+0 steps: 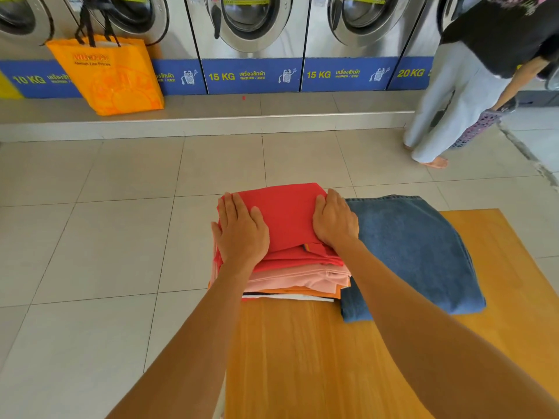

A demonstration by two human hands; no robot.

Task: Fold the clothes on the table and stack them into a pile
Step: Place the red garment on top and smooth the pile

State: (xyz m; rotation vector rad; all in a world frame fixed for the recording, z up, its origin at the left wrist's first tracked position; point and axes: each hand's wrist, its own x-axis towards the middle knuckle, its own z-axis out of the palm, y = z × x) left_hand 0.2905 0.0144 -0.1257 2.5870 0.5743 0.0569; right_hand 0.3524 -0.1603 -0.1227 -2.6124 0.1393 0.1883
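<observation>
A pile of folded clothes sits at the far left corner of the wooden table [317,352]. Its top piece is a folded red garment [287,216]; pink [302,278], orange and white layers show beneath it. My left hand [240,228] lies flat on the red garment's left edge, fingers together. My right hand [335,220] presses flat on its right edge. Neither hand grips anything. Folded blue jeans [414,255] lie on the table right beside the pile, touching it.
Beyond the table is a tiled floor, then a raised step with a row of washing machines [251,25]. An orange bag [112,74] stands on the step at the left. A person [484,71] bends over a basket at the far right.
</observation>
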